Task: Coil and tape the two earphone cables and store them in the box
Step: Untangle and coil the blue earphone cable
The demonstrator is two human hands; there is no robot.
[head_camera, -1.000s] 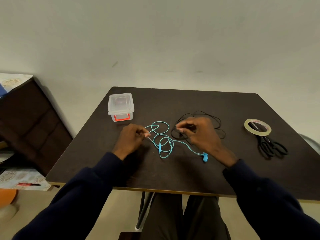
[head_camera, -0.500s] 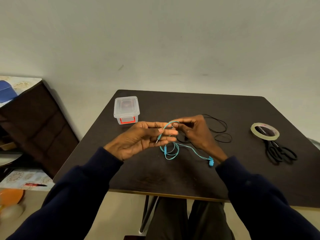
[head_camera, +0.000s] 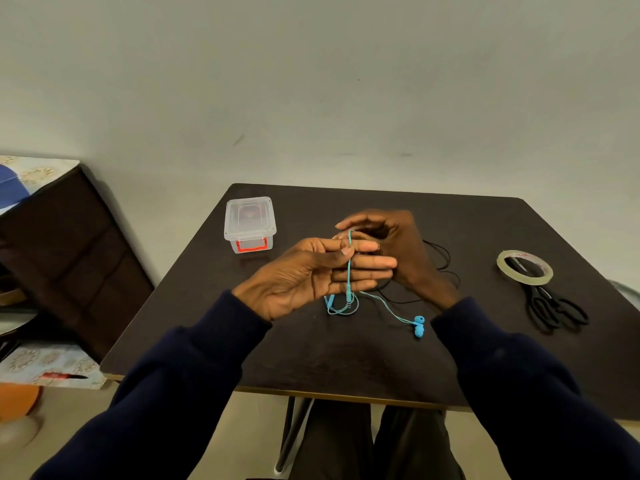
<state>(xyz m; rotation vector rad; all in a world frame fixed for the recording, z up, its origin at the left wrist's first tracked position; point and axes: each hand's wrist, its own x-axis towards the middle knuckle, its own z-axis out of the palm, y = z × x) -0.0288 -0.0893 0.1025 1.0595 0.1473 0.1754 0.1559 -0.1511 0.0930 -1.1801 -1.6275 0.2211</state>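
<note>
Head view of a dark surface with both hands raised together over its middle. The left hand lies palm up with its fingers held straight and pointing right. Its thumb presses the blue earphone cable against the index finger, so the cable is pinched there. This cable is thin and turquoise. It crosses the left fingers as one straight line from far to near. Its plug, with a metallic tip, hangs just below them. At the far end it bends over the edge of the index finger. Below the hand the rest falls in a small loose loop that carries a slim in-line control. A strand runs on to the right to two blue earbuds, which lie together on the surface near the right sleeve. The right hand arches over the left fingertips with its fingers curled. Whether they grasp the cable cannot be told, as that part is hidden. The black earphone cable lies uncoiled on the surface behind and to the right of the right hand. The box, clear plastic with its lid on and a red latch on its near side, stands at the far left. At the right lies a tape roll, overlapping the blades of black scissors.
</note>
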